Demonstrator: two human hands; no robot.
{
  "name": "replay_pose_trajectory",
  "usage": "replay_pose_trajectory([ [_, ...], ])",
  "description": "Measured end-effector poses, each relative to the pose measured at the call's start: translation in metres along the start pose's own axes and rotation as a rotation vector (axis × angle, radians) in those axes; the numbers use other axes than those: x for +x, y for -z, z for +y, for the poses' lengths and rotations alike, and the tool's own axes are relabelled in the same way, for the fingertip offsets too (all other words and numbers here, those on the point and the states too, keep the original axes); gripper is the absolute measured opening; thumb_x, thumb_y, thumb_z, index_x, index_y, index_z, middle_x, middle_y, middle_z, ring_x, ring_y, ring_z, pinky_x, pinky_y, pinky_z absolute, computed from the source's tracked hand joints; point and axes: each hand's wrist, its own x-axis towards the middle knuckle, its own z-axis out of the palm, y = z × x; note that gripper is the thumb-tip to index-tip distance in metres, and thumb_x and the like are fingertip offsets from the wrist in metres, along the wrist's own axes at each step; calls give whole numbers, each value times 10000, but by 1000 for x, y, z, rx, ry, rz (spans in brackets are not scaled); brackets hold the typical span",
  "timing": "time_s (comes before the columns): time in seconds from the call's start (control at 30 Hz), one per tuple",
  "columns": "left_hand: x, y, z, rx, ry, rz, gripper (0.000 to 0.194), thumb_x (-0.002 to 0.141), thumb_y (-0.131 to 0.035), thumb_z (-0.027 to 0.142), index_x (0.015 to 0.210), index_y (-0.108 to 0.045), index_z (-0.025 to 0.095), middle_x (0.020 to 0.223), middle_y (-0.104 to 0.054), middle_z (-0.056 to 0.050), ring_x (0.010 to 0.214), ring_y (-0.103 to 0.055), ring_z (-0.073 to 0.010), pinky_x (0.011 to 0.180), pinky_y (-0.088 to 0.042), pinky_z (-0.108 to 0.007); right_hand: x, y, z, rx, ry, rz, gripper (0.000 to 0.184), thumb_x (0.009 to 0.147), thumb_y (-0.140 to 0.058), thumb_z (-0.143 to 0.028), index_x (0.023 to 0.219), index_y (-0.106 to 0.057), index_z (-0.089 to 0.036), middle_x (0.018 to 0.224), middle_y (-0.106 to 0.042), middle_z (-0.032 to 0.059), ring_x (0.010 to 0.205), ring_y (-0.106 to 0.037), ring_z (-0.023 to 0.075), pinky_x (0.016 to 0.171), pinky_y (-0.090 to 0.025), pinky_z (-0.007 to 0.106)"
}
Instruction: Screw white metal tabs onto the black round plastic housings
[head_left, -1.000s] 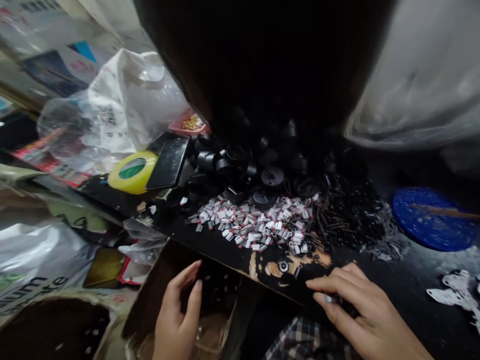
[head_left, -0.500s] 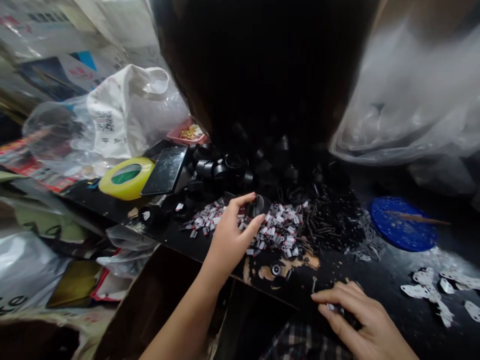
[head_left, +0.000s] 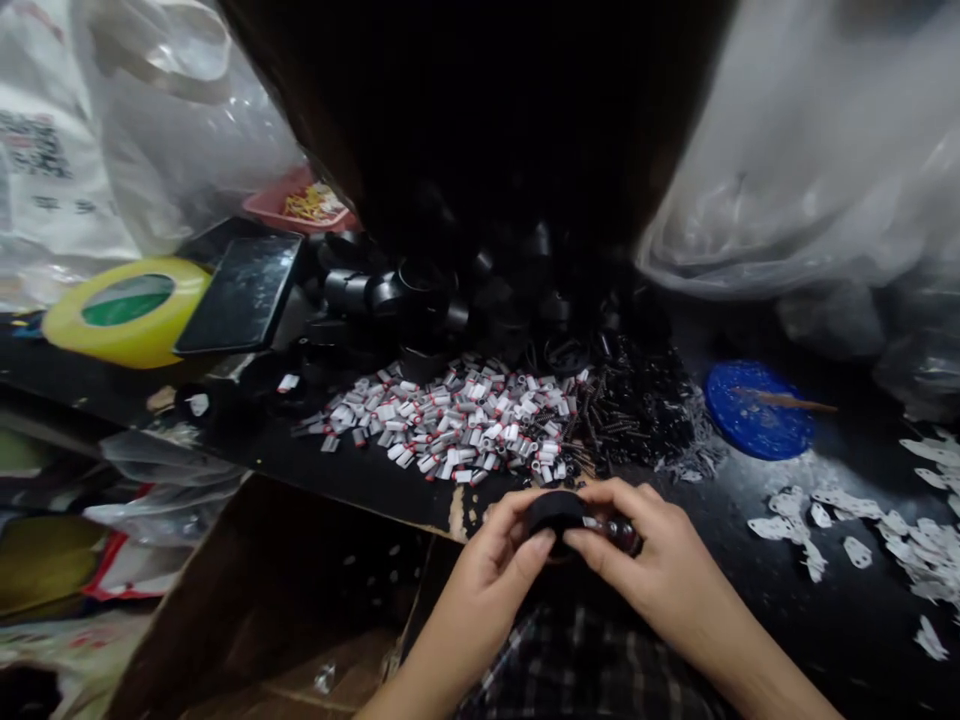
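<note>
My left hand (head_left: 501, 545) pinches a round black plastic cap (head_left: 553, 511) at the near edge of the dark worktable (head_left: 795, 620). My right hand (head_left: 643, 545) meets it from the right, fingers closed on a small shiny part (head_left: 611, 526) pressed against the cap. Just beyond the hands lies a heap of small white-and-red sleeves (head_left: 457, 420). To its right is a pile of dark springs (head_left: 637, 415). Behind both sits a pile of black plastic caps (head_left: 442, 300).
A yellow tape roll (head_left: 124, 310) and a dark phone (head_left: 244, 295) lie at the left. A blue lid (head_left: 757, 422) with a stick, and white flat cut-outs (head_left: 862, 510), are at the right. Plastic bags stand behind. An open cardboard box (head_left: 285, 600) sits below the table's edge.
My left hand took a black cap from the pile and brought it back to the table's near edge. My right hand moved left to meet it. The view shifted right.
</note>
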Motion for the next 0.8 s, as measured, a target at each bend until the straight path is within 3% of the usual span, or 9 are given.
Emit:
replay_pose_trajectory([
  [0.17, 5, 8, 4, -274, -5, 245, 199, 901, -570, 312, 1083, -627, 256, 1073, -685, -28, 1008, -652, -202, 896, -540, -365, 22, -10, -4, -298, 129, 36, 188, 910, -586, -263, 1090, -639, -260, 963, -704, 6, 837, -629, 170, 760, -398, 322],
  [0.27, 17, 3, 12, -382, -46, 271, 194, 890, -591, 284, 1065, -633, 213, 1125, -671, -49, 1116, -608, -208, 991, -492, -377, 43, -17, -7, -423, 121, 72, 215, 897, -577, -213, 1102, -633, -183, 967, -693, 80, 870, -625, 237, 810, -336, 401],
  [0.37, 28, 0, 17, -414, -44, 240, 178, 879, -607, 261, 1039, -644, 194, 1145, -662, -54, 1134, -597, -202, 1012, -478, -362, 55, -19, -6, -490, 120, 84, 129, 879, -567, -173, 975, -651, -152, 899, -686, 92, 835, -623, 246, 802, -313, 405],
  [0.6, 25, -3, 11, -370, -58, 275, 214, 867, -625, 285, 1069, -631, 215, 1084, -681, -57, 1061, -631, -199, 873, -542, -305, 43, -4, 2, -332, 123, 110, 119, 903, -584, -223, 984, -670, -224, 919, -686, 18, 839, -611, 173, 786, -347, 341],
  [0.8, 16, -18, 2, -398, 28, 171, 226, 879, -609, 297, 1096, -632, 237, 1150, -663, -47, 1053, -629, -204, 925, -529, -377, 22, -4, 4, -151, 123, 92, 194, 913, -590, -214, 1076, -678, -271, 909, -681, -18, 817, -606, 129, 762, -382, 303],
])
